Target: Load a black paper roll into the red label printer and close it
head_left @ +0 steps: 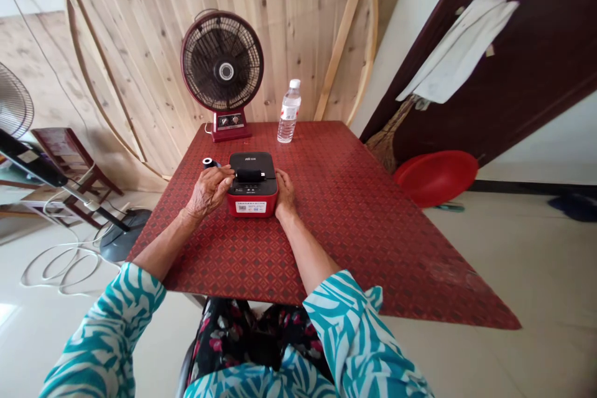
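A small red box-shaped device with a black top [252, 207] sits on the patterned table, a white printed label on its front. Across its top lies a short black cylinder [249, 175] with a small white piece at the right end. My left hand [211, 189] is at the top left edge, fingertips pinched together at the cylinder's left end. Along the box's right side, my right hand [284, 193] is pressed with its fingers around the far corner. A small dark roll with a white ring-shaped end [209, 163] lies just beyond my left hand, partly hidden by it.
A dark red fan [226, 71] and a clear water bottle [289, 112] stand at the back of the red table [364, 230]. On the floor to the left are a stand fan's base [122, 236] and looped cables. A red basin [436, 179] is at the right.
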### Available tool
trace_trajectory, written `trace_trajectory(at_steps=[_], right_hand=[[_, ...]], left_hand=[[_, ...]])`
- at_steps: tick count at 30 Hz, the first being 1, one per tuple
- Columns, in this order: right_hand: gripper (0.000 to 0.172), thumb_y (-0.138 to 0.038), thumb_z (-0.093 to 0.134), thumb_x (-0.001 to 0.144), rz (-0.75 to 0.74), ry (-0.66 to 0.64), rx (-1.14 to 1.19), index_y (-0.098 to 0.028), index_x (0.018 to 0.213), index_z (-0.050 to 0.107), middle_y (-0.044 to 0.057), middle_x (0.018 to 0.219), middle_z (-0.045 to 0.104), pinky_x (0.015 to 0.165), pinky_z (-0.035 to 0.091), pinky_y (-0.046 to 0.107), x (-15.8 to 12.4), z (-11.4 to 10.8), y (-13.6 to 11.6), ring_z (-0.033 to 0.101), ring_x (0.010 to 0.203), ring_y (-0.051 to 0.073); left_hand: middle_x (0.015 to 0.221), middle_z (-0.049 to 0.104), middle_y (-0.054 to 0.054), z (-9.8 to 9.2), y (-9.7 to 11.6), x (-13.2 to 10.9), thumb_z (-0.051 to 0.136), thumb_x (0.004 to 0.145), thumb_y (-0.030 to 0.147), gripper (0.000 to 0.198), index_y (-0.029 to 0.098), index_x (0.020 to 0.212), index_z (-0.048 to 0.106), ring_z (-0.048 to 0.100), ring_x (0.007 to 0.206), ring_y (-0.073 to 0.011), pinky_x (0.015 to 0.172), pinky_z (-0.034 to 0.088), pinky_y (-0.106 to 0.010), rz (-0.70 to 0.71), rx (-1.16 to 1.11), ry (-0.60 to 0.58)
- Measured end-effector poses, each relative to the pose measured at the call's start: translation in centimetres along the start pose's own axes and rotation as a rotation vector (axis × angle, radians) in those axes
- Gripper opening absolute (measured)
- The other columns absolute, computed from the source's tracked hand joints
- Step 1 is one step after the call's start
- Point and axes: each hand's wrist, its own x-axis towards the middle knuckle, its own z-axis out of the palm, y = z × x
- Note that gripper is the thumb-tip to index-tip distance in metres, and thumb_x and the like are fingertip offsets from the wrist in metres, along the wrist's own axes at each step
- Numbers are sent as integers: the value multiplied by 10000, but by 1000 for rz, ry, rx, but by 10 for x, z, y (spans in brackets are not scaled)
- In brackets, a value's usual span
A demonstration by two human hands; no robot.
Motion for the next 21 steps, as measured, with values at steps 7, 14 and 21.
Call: trace_trajectory(at_steps=[7, 14, 21], right_hand=[[543, -578, 718, 686, 120, -42, 160, -262, 1118, 628, 15, 1126, 730, 928, 525, 358, 0, 9, -20, 670, 1047, 199], [574, -554, 779, 645, 182, -81, 174, -266, 1117, 623, 2, 1055, 747, 958, 528, 402, 1, 12, -29, 679, 1018, 209], [459, -425, 753, 698, 201, -120, 103, -262, 1106, 622, 4, 1005, 756, 914, 557, 428, 9, 15, -33, 689, 978, 221]], left_hand=[[1101, 754, -129, 1, -2, -3, 344, 1023, 533, 504, 193, 982, 715, 662, 1195, -253, 1042, 479, -423, -7, -2, 15], [1105, 752, -131, 2, -2, -3, 333, 1022, 549, 523, 198, 987, 720, 658, 1202, -257, 1047, 483, -431, -28, -15, 13], [1125, 747, -120, 4, 4, -5, 319, 1015, 589, 566, 207, 1007, 736, 633, 1239, -256, 1080, 459, -444, -84, -51, 41]])
